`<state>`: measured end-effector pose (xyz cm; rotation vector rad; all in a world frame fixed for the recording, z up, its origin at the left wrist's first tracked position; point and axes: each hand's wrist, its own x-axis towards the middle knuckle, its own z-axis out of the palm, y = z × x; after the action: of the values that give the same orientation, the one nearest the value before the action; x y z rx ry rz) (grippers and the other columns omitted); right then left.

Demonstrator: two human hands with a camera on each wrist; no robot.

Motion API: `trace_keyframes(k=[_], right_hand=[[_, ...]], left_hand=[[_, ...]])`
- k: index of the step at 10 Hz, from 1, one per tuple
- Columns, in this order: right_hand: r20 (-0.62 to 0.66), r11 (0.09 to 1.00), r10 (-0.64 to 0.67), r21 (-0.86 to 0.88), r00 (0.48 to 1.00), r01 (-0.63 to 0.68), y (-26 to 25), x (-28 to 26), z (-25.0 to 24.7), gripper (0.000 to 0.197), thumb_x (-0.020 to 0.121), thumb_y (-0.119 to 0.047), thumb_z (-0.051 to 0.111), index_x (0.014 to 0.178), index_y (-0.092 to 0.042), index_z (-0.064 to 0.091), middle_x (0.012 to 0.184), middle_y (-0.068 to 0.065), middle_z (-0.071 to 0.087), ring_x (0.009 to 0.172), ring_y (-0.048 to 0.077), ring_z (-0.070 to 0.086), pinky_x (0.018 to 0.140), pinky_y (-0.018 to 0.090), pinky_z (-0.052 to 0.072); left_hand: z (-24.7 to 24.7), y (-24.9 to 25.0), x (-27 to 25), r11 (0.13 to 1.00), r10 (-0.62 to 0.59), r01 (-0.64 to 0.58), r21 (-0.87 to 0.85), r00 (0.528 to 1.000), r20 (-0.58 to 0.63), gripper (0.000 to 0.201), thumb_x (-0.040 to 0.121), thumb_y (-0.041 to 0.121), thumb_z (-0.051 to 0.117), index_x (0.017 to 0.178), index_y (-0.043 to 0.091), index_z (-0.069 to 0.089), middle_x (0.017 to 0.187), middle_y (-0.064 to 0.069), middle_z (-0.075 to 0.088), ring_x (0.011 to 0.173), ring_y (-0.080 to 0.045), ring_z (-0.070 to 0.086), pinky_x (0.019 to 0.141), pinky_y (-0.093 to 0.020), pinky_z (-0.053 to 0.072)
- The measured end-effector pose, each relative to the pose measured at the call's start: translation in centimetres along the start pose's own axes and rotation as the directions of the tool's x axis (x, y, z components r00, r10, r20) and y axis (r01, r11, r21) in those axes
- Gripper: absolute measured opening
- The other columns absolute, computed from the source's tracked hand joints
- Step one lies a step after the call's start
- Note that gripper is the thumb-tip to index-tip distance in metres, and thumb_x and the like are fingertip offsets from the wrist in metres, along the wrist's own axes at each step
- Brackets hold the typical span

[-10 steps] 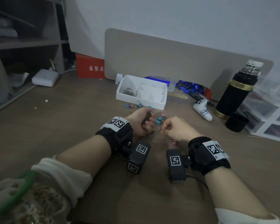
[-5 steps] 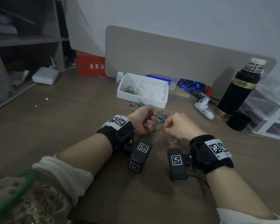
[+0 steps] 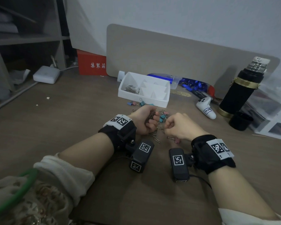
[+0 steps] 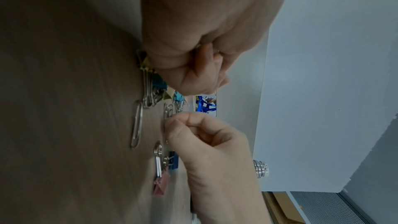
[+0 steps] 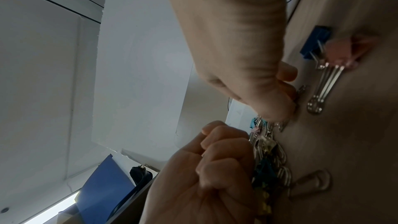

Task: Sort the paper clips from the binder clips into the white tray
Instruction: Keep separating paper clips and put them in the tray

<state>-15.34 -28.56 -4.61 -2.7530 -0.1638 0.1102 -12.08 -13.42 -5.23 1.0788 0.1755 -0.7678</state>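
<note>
Two hands at the middle of a brown table (image 3: 58,120), broad bare surface to the left and toward the person. Left hand (image 3: 144,120): fist closed around a bunch of paper clips (image 3: 152,114). Right hand (image 3: 179,126): fingers curled, tips pinching one paper clip (image 4: 165,126) at the table (mostly hidden by the fingers). Loose pile (image 3: 162,116) of paper clips and binder clips between and behind the hands; count not readable. White tray (image 3: 154,101) just beyond, paper clips in its left compartment only. One pink binder clip (image 3: 177,140) beside the right wrist. One black flask (image 3: 240,93) at far right.
</note>
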Motion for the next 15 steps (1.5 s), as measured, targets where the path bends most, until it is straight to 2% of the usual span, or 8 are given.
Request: trace_keyframes(k=[3, 5, 8, 10, 11, 12, 13, 15], right_hand=[[-0.030, 1.000, 0.005, -0.016, 1.000, -0.006, 0.1, 0.4, 0.2, 0.007, 0.076, -0.018, 0.069, 0.068, -0.018, 0.068, 0.096, 0.010, 0.062, 0.047, 0.022, 0.067, 0.058, 0.041, 0.060], [-0.043, 0.998, 0.024, -0.062, 0.999, -0.027, 0.5, 0.5, 0.3, 0.009, 0.077, -0.018, 0.064, 0.069, -0.018, 0.065, 0.075, 0.004, 0.070, 0.045, 0.015, 0.067, 0.062, 0.033, 0.057], [-0.272, 0.991, 0.079, -0.083, 0.959, -0.105, 1.8, 0.5, -1.0, 0.006, 0.076, -0.027, 0.068, 0.071, -0.026, 0.067, 0.082, 0.001, 0.068, 0.084, 0.023, 0.064, 0.076, 0.038, 0.055], [-0.502, 0.958, -0.002, 0.249, 0.865, 0.146, 1.2, 0.4, -1.0, 0.009, 0.078, -0.021, 0.068, 0.070, -0.024, 0.068, 0.073, -0.006, 0.067, 0.076, 0.012, 0.061, 0.071, 0.032, 0.052], [-0.560, 0.853, -0.061, 0.401, 0.826, 0.335, 0.3, 0.1, -1.0, 0.007, 0.082, -0.016, 0.069, 0.077, -0.020, 0.072, 0.073, -0.002, 0.068, 0.069, 0.005, 0.057, 0.069, 0.024, 0.049], [-0.484, 0.799, -0.174, 0.440, 0.858, 0.410, 0.0, 0.0, -0.7, 0.008, 0.084, -0.011, 0.069, 0.084, -0.016, 0.075, 0.073, 0.001, 0.069, 0.065, 0.003, 0.059, 0.065, 0.014, 0.046], [-0.423, 0.808, -0.238, 0.413, 0.875, 0.419, 0.1, 0.2, -0.3, 0.008, 0.084, -0.012, 0.070, 0.089, -0.016, 0.076, 0.081, 0.000, 0.070, 0.070, 0.014, 0.064, 0.068, 0.014, 0.046], [-0.438, 0.928, -0.045, 0.315, 0.898, 0.200, 1.0, 0.9, -0.4, 0.009, 0.087, -0.017, 0.064, 0.081, -0.018, 0.070, 0.078, -0.007, 0.065, 0.075, 0.007, 0.055, 0.068, 0.020, 0.039]], left_hand=[[-0.1, 0.0, 0.1, 1.000, -0.007, 0.007, -0.003, 1.000, 0.005, 0.039, 0.099, 0.033, 0.035, 0.064, 0.018, 0.040, 0.046, 0.006, 0.034, 0.030, -0.005, 0.024, 0.026, -0.013, 0.015], [0.0, 0.0, 0.0, 1.000, -0.005, 0.005, -0.008, 1.000, 0.001, 0.040, 0.099, 0.033, 0.034, 0.063, 0.018, 0.040, 0.047, 0.006, 0.033, 0.031, -0.005, 0.023, 0.027, -0.013, 0.014], [-0.1, 0.0, 0.0, 1.000, -0.012, 0.012, -0.012, 1.000, 0.003, 0.040, 0.099, 0.033, 0.034, 0.064, 0.018, 0.040, 0.047, 0.006, 0.034, 0.031, -0.006, 0.024, 0.027, -0.013, 0.015], [0.3, -0.1, -0.4, 0.989, -0.065, 0.054, 0.135, 0.995, 0.077, 0.038, 0.099, 0.038, 0.032, 0.069, 0.017, 0.042, 0.052, 0.006, 0.036, 0.032, -0.004, 0.026, 0.027, -0.011, 0.014], [0.5, -0.2, -0.8, 0.975, -0.111, 0.074, 0.209, 0.979, 0.172, 0.042, 0.098, 0.045, 0.029, 0.074, 0.015, 0.046, 0.056, 0.006, 0.038, 0.034, -0.003, 0.027, 0.029, -0.011, 0.014], [0.4, -0.2, -0.8, 0.973, -0.114, 0.067, 0.220, 0.971, 0.211, 0.047, 0.097, 0.049, 0.028, 0.074, 0.013, 0.047, 0.057, 0.005, 0.040, 0.035, -0.003, 0.027, 0.030, -0.011, 0.014], [0.5, -0.2, -0.7, 0.977, -0.086, 0.045, 0.208, 0.978, 0.190, 0.039, 0.097, 0.042, 0.032, 0.072, 0.015, 0.046, 0.057, 0.004, 0.040, 0.036, -0.003, 0.027, 0.029, -0.011, 0.015], [0.1, 0.1, -0.2, 0.998, 0.046, -0.048, 0.032, 0.998, 0.034, 0.035, 0.096, 0.024, 0.038, 0.061, 0.021, 0.034, 0.046, 0.008, 0.033, 0.029, -0.004, 0.023, 0.025, -0.013, 0.013]])
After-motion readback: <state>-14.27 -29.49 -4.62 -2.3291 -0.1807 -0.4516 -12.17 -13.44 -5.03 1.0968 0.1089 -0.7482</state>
